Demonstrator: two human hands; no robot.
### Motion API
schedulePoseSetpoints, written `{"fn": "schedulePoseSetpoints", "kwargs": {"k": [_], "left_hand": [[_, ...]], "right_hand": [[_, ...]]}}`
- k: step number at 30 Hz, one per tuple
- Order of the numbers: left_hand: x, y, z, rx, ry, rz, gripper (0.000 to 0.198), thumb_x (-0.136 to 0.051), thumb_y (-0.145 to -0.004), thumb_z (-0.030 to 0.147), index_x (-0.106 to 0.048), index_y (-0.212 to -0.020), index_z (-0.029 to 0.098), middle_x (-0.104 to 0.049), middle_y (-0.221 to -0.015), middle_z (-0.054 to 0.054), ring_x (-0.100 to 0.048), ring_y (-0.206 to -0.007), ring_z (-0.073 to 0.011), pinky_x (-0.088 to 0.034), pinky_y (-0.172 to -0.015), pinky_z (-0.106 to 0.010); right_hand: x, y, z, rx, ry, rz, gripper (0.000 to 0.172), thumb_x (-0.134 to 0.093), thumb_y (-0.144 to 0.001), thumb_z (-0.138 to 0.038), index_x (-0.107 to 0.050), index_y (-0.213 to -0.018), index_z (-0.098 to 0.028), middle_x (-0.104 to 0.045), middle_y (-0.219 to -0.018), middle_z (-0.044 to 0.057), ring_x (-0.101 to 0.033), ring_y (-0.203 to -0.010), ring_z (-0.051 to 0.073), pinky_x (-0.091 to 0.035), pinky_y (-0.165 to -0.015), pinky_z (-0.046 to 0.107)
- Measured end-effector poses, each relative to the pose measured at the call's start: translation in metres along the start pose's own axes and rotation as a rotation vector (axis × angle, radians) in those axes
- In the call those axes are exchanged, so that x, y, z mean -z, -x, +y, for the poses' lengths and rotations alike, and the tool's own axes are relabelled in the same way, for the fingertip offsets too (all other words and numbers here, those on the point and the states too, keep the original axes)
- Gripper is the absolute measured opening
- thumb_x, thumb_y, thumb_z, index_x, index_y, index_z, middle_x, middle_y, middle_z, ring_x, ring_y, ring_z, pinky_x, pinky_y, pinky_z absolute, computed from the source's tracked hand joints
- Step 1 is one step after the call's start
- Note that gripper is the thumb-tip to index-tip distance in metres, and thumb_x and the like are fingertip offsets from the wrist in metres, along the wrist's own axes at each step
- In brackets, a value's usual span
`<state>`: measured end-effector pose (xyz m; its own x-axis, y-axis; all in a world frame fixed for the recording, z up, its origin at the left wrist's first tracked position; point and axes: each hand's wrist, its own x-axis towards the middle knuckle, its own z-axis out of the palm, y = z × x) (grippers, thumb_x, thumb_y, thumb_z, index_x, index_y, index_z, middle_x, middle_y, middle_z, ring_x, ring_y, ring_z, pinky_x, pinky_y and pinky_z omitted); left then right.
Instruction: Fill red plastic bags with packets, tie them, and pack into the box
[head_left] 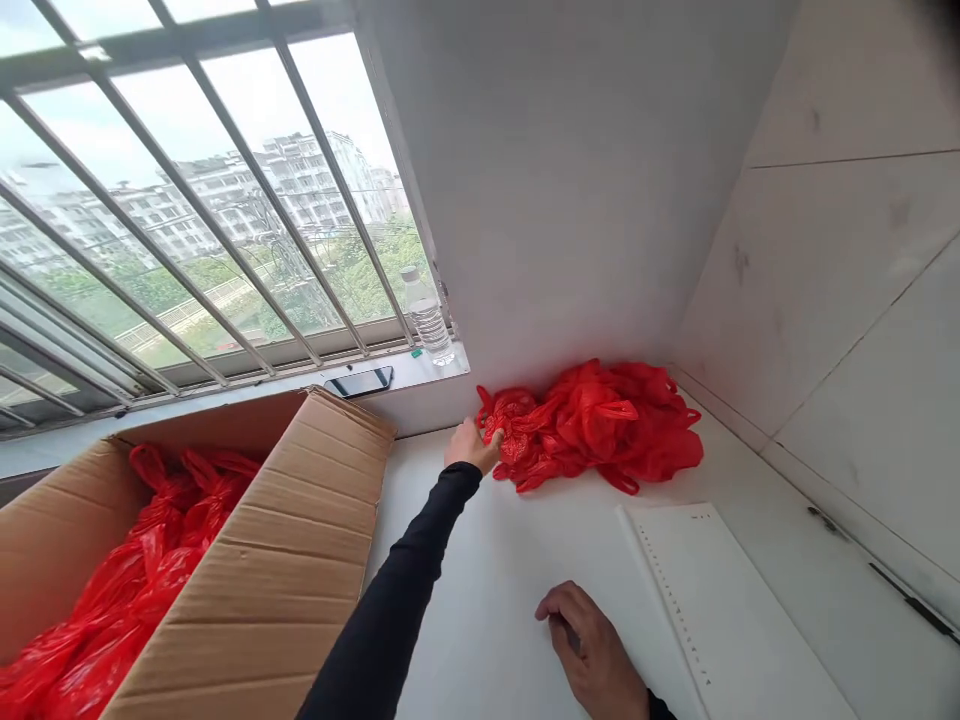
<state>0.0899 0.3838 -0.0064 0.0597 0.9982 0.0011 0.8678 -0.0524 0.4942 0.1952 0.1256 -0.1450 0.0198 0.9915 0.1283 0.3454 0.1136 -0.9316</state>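
I see the desk (487, 600) and, at its left, the open box (292, 540) with red bags (142, 560) inside. The loose heap (600, 430), also of red bags, lies at the far side of the desk. The left hand (472, 447) touches the left end of this heap; I cannot tell if its fingers hold it. The right hand (591, 642) is nearer, its fingers bent, with a narrow gap to the thumb. The bottle (429, 320) stands beyond the left hand.
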Motion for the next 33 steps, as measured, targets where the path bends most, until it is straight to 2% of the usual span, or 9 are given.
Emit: {"fn": "schedulePoseSetpoints", "kwargs": {"k": [2, 4, 10, 14, 17, 20, 26, 30, 33], "left_hand": [[-0.033, 0.004, 0.007, 0.057, 0.023, -0.014, 0.035, -0.063, -0.093, 0.037, -0.061, -0.121, 0.016, -0.063, -0.123, -0.01, -0.063, -0.109, -0.0244, -0.053, -0.092, -0.046], [-0.048, 0.006, 0.005, 0.093, 0.068, -0.021, 0.029, -0.063, -0.093, 0.036, -0.063, -0.114, 0.016, -0.065, -0.116, -0.008, -0.064, -0.104, -0.0226, -0.053, -0.09, -0.044], [-0.04, 0.008, -0.01, 0.119, 0.381, 0.047, 0.023, -0.061, -0.094, 0.034, -0.064, -0.107, 0.015, -0.067, -0.107, -0.006, -0.065, -0.092, -0.0184, -0.056, -0.081, -0.038], [-0.03, 0.027, -0.017, 0.133, 0.721, 0.103, 0.027, -0.056, -0.097, 0.039, -0.062, -0.104, 0.014, -0.064, -0.092, -0.003, -0.062, -0.074, -0.0136, -0.055, -0.066, -0.03], [-0.022, 0.059, -0.026, 0.113, 0.945, 0.129, 0.027, -0.053, -0.096, 0.042, -0.057, -0.09, 0.015, -0.056, -0.078, 0.001, -0.055, -0.065, -0.011, -0.048, -0.058, -0.025], [-0.018, 0.103, -0.038, 0.104, 1.091, 0.105, 0.024, -0.052, -0.09, 0.039, -0.046, -0.077, 0.021, -0.045, -0.07, 0.004, -0.047, -0.062, -0.0108, -0.043, -0.055, -0.023], [-0.031, 0.198, -0.057, 0.184, 1.173, -0.051, 0.024, -0.057, -0.082, 0.041, -0.043, -0.072, 0.023, -0.041, -0.067, 0.004, -0.039, -0.06, -0.0125, -0.038, -0.055, -0.023], [-0.046, 0.238, -0.059, 0.211, 1.136, -0.144, 0.03, -0.057, -0.086, 0.045, -0.044, -0.07, 0.023, -0.047, -0.071, 0.001, -0.044, -0.065, -0.0154, -0.044, -0.062, -0.027], [-0.054, 0.254, -0.058, 0.204, 1.083, -0.139, 0.022, -0.063, -0.085, 0.043, -0.052, -0.08, 0.025, -0.058, -0.089, -0.004, -0.057, -0.092, -0.022, -0.049, -0.083, -0.034]], "right_hand": [[0.001, -0.001, 0.004, 0.013, -0.033, 0.018, 0.028, -0.031, -0.096, -0.019, -0.059, -0.092, -0.024, -0.06, -0.091, 0.004, -0.058, -0.076, 0.02, -0.044, -0.063, 0.032], [0.002, -0.002, 0.005, 0.012, -0.062, 0.035, 0.027, -0.033, -0.095, -0.018, -0.059, -0.089, -0.023, -0.061, -0.089, 0.004, -0.057, -0.071, 0.019, -0.042, -0.059, 0.031], [0.008, -0.004, -0.002, 0.005, -0.069, 0.012, 0.028, -0.034, -0.094, -0.015, -0.06, -0.089, -0.023, -0.061, -0.091, 0.004, -0.06, -0.078, 0.02, -0.045, -0.066, 0.032], [0.009, -0.001, -0.005, 0.004, -0.077, 0.018, 0.027, -0.034, -0.094, -0.016, -0.06, -0.088, -0.023, -0.06, -0.089, 0.003, -0.058, -0.074, 0.019, -0.044, -0.064, 0.032], [0.011, 0.001, -0.007, -0.011, -0.096, 0.035, 0.026, -0.036, -0.095, -0.019, -0.061, -0.087, -0.024, -0.061, -0.088, 0.003, -0.056, -0.068, 0.018, -0.044, -0.061, 0.031], [0.018, 0.002, -0.01, -0.053, -0.141, 0.072, 0.024, -0.039, -0.099, -0.026, -0.062, -0.092, -0.024, -0.064, -0.09, 0.003, -0.061, -0.074, 0.018, -0.049, -0.063, 0.03], [0.051, -0.003, -0.028, -0.089, -0.134, 0.18, 0.025, -0.041, -0.101, -0.038, -0.057, -0.114, -0.024, -0.064, -0.11, 0.006, -0.063, -0.098, 0.02, -0.052, -0.09, 0.035], [0.058, -0.007, -0.037, 0.024, 0.021, 0.041, 0.032, -0.051, -0.097, -0.032, -0.055, -0.129, -0.029, -0.057, -0.129, 0.006, -0.05, -0.124, 0.023, -0.04, -0.111, 0.044], [0.052, -0.004, -0.036, 0.1, 0.221, -0.052, 0.043, -0.052, -0.095, -0.025, -0.048, -0.138, -0.027, -0.058, -0.127, 0.008, -0.052, -0.122, 0.024, -0.04, -0.11, 0.05]]}}
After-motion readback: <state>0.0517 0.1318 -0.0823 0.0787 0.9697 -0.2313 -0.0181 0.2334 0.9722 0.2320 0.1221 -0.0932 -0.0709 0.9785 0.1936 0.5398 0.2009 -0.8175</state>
